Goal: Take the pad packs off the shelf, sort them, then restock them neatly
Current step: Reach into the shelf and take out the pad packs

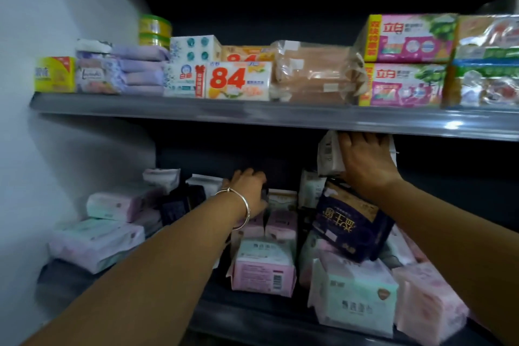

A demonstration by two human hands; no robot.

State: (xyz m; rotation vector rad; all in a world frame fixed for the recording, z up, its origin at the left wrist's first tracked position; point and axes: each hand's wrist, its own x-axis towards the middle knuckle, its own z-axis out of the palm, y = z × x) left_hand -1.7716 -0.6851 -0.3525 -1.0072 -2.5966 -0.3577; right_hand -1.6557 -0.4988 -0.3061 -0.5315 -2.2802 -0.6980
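Pad packs crowd the lower shelf [252,314]. My right hand [365,161] grips a white pad pack [330,157], lifted high just under the upper shelf's edge [252,116]. Below it a dark blue pack [348,225] leans tilted on pale packs, with a mint and white pack [356,298] in front. My left hand [247,187], with a silver bangle on the wrist, reaches to the back of the shelf. Its curled fingers close on a small dark pack [264,194], and the fingertips are hidden. A pink pack [264,270] stands under that forearm.
Pink and mint packs [92,241] are stacked at the lower left against the white side wall [42,149]. Another dark pack [174,208] lies behind them. The upper shelf holds soap boxes [238,80], purple packs [140,70] and bagged goods [407,62]. The back right of the lower shelf is dark.
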